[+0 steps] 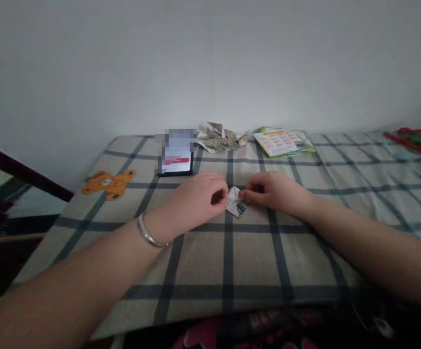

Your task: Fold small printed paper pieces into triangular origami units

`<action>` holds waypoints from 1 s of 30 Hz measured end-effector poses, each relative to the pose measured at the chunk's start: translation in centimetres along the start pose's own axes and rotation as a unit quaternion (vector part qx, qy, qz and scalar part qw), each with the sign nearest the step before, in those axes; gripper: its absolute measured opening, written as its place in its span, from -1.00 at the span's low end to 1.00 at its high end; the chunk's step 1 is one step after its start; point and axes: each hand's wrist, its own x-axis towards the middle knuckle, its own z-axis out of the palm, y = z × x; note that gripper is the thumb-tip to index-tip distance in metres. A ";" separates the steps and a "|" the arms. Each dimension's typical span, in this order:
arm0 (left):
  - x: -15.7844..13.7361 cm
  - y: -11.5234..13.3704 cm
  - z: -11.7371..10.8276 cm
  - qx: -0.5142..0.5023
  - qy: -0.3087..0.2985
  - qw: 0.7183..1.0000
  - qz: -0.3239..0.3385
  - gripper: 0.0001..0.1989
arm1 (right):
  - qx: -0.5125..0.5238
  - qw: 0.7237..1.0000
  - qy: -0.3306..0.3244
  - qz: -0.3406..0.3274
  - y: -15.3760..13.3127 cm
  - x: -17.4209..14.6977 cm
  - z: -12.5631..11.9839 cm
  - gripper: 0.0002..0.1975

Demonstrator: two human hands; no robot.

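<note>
A small folded piece of printed paper point(236, 204), roughly diamond-shaped, lies at the middle of the checked tablecloth between my hands. My left hand point(205, 196), with a silver bangle on the wrist, pinches the paper's left edge with thumb and finger. From the other side, my right hand point(270, 192) grips the right edge, its thumb and index finger pressed together there and its other fingers curled in. The lower part of the paper shows print and dark coloured marks, while its upper part is pale with fold lines.
Behind my hands lie a phone or tablet point(176, 157) with its screen lit, several folded printed papers point(219, 139) and a printed booklet or packet point(283, 143). An orange bear cutout point(109, 184) is at the left. Red and green items point(414, 143) sit far right. A wall point(210, 63) borders the checked tablecloth point(203, 261).
</note>
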 end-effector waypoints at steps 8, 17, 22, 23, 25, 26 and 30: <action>0.0 -0.2 -0.1 -0.052 0.014 0.999 -0.010 -0.85 | 0.002 1.000 0.022 -0.015 0.3 0.5 0.5 -0.69; 0.2 -0.9 0.3 -0.013 0.040 0.999 0.017 -0.93 | -0.038 0.998 0.051 -0.021 0.0 0.7 1.0 -0.69; 0.0 -0.6 0.3 0.042 0.060 0.996 0.044 -0.91 | -0.048 0.997 0.057 -0.017 -0.2 0.7 1.0 -0.70; 0.0 -0.5 0.3 0.055 0.063 0.995 0.055 -0.91 | -0.051 0.997 0.057 -0.018 -0.2 0.8 1.0 -0.71; 0.0 -0.3 0.2 0.072 0.067 0.992 0.076 -0.91 | -0.058 0.996 0.057 -0.022 -0.2 0.8 1.0 -0.71; 0.1 -0.3 0.2 0.075 0.068 0.991 0.084 -0.91 | -0.061 0.996 0.057 -0.024 -0.2 0.8 0.9 -0.72; 0.2 -0.3 0.1 0.067 0.055 0.991 0.100 -0.89 | -0.065 0.996 0.059 -0.029 -0.2 0.8 0.9 -0.73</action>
